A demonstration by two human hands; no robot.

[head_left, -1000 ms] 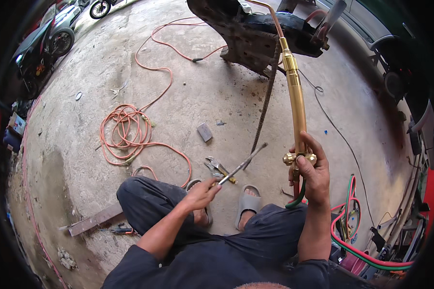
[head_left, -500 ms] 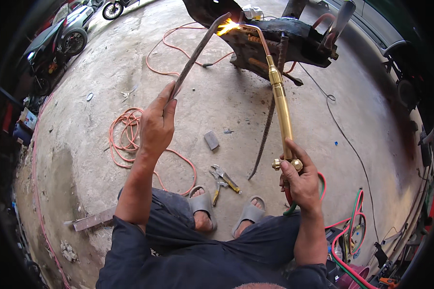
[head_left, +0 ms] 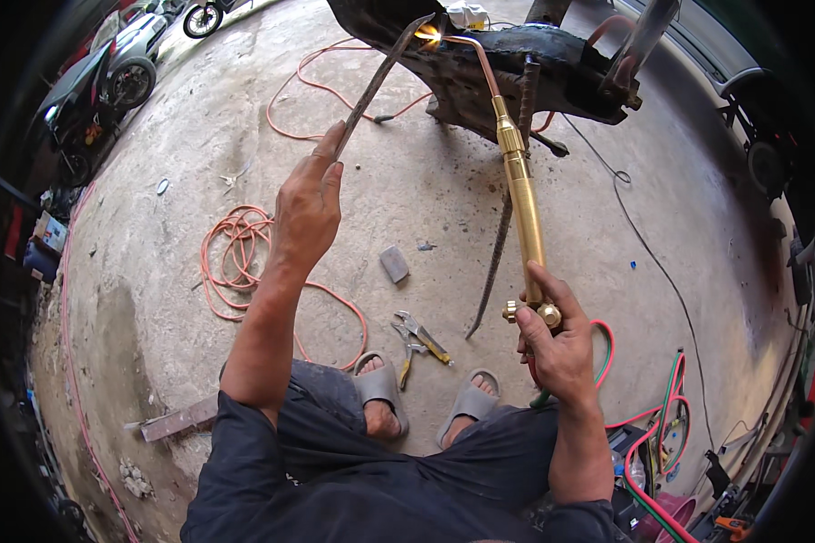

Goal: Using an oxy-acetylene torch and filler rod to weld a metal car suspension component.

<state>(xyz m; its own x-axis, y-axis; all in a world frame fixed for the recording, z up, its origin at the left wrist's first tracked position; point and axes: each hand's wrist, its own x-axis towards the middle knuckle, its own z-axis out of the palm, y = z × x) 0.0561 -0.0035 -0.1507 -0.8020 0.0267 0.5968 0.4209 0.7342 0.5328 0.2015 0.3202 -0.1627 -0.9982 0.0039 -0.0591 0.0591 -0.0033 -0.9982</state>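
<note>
My left hand [head_left: 308, 204] is closed round the lower end of a dark, narrow metal bar [head_left: 376, 86]. The bar's slightly bent far tip lies against or just in front of a dark metal frame piece [head_left: 552, 68]; contact is hard to tell. In my right hand [head_left: 560, 339] is a brass gas torch [head_left: 527, 208], gripped near its valve knobs. A yellow-orange flame [head_left: 429, 34] burns at the torch's thin bent nozzle, beside the bar's tip and on the frame piece. A ribbed steel rod [head_left: 498, 253] slants from the frame piece down to the floor.
Locking pliers [head_left: 421, 339] lie before my sandalled feet, with a grey block [head_left: 395, 264] farther off. An orange hose [head_left: 235, 240] coils at left. Red and green hoses [head_left: 638, 452] run at lower right. Parked motorbikes [head_left: 95, 100] stand far left; a thin black cable [head_left: 647, 240] crosses the right.
My left hand and the bar have shifted slightly right and up. The torch has moved a little left and up, and its flame looks smaller and is now against the frame piece.
</note>
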